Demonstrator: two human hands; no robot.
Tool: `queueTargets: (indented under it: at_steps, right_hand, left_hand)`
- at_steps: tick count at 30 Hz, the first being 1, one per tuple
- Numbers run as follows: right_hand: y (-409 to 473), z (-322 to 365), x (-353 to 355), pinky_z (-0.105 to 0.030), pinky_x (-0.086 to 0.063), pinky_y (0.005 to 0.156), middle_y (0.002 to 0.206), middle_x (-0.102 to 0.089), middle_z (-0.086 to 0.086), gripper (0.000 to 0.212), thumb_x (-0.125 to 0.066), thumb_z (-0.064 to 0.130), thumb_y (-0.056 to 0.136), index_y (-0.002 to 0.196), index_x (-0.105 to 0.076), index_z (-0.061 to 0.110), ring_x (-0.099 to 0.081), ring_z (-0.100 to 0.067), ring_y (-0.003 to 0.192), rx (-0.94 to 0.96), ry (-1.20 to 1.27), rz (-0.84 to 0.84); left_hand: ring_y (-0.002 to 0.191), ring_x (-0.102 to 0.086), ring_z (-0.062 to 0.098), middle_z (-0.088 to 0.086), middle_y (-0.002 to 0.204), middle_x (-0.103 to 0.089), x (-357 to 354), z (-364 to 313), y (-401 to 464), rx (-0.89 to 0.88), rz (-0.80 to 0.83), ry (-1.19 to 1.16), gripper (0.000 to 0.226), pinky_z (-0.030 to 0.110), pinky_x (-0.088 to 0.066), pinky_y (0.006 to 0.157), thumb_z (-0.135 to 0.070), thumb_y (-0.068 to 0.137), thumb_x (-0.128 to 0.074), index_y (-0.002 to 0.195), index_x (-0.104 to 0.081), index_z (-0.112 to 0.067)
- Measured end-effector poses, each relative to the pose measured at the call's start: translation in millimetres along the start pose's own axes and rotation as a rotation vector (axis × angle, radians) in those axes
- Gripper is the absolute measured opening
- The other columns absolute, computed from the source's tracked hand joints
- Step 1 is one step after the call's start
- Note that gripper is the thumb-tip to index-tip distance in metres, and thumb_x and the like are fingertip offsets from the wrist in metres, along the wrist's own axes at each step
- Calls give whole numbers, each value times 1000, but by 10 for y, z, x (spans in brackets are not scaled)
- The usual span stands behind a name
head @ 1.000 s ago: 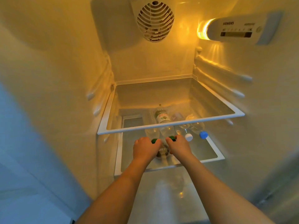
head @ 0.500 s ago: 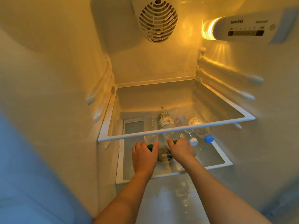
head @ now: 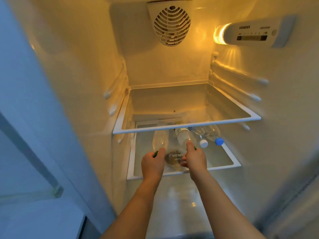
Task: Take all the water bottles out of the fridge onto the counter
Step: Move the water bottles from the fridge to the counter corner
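The open white fridge interior (head: 82, 83) fills the view, lit yellow by a lamp in the white control panel (head: 250, 34) on its right wall; a round slatted fan grille (head: 171, 25) sits high on the back wall. An upper white-framed glass shelf (head: 186, 127) spans the cabinet, and below it a lower white-framed glass shelf (head: 222, 167) carries four clear plastic water bottles. All four lie on their sides, long axes running front to back, caps toward the door, bases hidden under the upper shelf's front edge, which overhangs them.

The leftmost clear bottle with a green cap (head: 160, 139) lies slightly apart from the others. The second clear bottle with a white label (head: 185, 137) angles a little to the right toward its cap. Just beside it lie the white-capped clear bottle (head: 203, 143) and, furthest right, the blue-capped clear bottle (head: 218, 141), the two close together.

The left hand (head: 152, 164) is curled around the leftmost bottle's neck, green cap showing between the fingers. The right hand (head: 196, 161) is wrapped over the labelled bottle's neck, index finger lying along it. Between the hands a round printed emblem (head: 174, 158) shows on the glass.
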State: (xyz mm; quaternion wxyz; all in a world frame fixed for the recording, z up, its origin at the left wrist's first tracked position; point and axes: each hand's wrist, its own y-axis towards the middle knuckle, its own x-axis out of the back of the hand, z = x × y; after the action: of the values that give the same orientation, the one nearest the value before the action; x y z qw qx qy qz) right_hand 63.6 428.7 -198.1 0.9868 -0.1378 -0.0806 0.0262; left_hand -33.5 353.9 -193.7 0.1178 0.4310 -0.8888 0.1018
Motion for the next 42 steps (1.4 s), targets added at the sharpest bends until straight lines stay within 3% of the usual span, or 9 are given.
queueTargets:
  at_steps: [4,11,16,22,25,29,34,38,42]
  right_hand:
    - [-318,29,120,-46,-59,74,83,-56,-12,46,-48,46,89,98,-60,3,-58,-18,47,-48,212,-31]
    - [-967,47,523,-46,-57,82,99,-63,-11,29,-53,36,91,106,-46,13,-67,-23,78,7,258,-122]
    - [-1390,-86,769,-46,-59,77,101,-66,-12,32,-52,39,89,103,-53,11,-71,-24,73,104,261,-173]
    - [-1863,-110,843,-39,-59,71,93,-67,-9,23,-53,41,86,87,-55,18,-70,-25,75,203,205,-78]
    - [-2044,-27,861,-38,-56,72,89,-66,-5,28,-49,46,84,91,-57,19,-68,-28,82,353,-31,2]
    - [-2270,146,838,-29,-37,56,80,-62,-10,34,-48,41,88,86,-58,9,-56,-27,72,579,-407,68]
    - [-2746,86,516,-27,-33,52,60,-51,-8,36,-53,39,81,62,-50,9,-52,-25,60,752,-744,298]
    - [-3209,-101,226,-31,-48,54,55,-53,-11,36,-59,40,74,59,-47,10,-62,-27,54,760,-872,665]
    - [-3750,-287,-34,-29,-38,48,53,-36,-4,38,-64,36,72,60,-36,13,-61,-26,45,814,-952,985]
  left_hand:
    - [66,-50,21,8,69,-59,226,-148,-271,226,-49,-350,35,32,-33,58,-38,82,-62,67,-62,-6]
    - [90,-69,21,19,98,-69,677,-155,-950,320,14,-465,27,39,-51,84,-38,83,-62,91,-63,-12]
    - [88,-70,22,18,94,-71,1038,-157,-1462,293,-36,-445,28,38,-54,85,-37,84,-62,97,-63,-12]
    - [75,-71,30,8,60,-62,1601,-204,-1983,118,-222,-251,30,40,-51,71,-36,73,-64,60,-61,-9]
    - [59,-59,36,12,56,-55,1923,-197,-2156,42,-312,-39,43,37,-45,62,-46,63,-58,58,-54,-4]
    - [52,-35,21,3,54,-39,2259,-256,-2404,-56,-432,386,38,28,-28,52,-44,73,-57,57,-38,-15]
    - [48,-34,21,1,50,-36,2671,-40,-2724,-6,-515,669,41,28,-27,48,-42,74,-60,56,-34,-15]
    - [51,-41,23,2,52,-42,3100,312,-3024,103,-528,742,39,27,-29,48,-43,73,-60,58,-40,-13]
    - [51,-44,21,2,52,-46,3593,613,-3477,184,-595,776,39,27,-27,47,-45,73,-59,57,-43,-13]
